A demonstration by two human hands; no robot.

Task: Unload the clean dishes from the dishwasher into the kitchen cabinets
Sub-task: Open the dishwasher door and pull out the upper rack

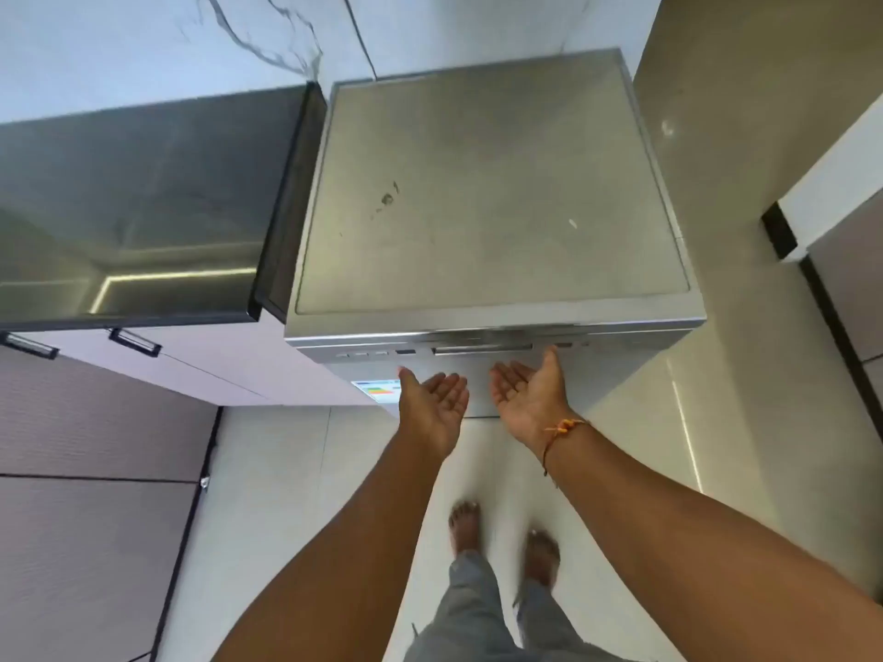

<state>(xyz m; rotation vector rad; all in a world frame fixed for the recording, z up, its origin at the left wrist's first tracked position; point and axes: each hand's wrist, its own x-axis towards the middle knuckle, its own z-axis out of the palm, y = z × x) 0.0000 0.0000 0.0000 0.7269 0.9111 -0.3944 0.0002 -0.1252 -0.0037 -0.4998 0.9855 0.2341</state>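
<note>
A silver freestanding dishwasher [492, 193] stands in front of me with its door closed. Its recessed door handle [482, 349] runs along the top front edge, beside a row of small buttons. My left hand [437, 403] and my right hand [530, 394] are stretched out palm-up just below that handle, fingers relaxed and holding nothing. Neither hand touches the door. An orange thread bracelet circles my right wrist. No dishes are in view.
A dark glossy countertop [143, 207] adjoins the dishwasher on the left, above pale drawer fronts [200, 360] with black handles. A dark cabinet [95, 518] fills the lower left. Another cabinet edge [841, 241] stands at right. My bare feet are on the light tiled floor [296, 494].
</note>
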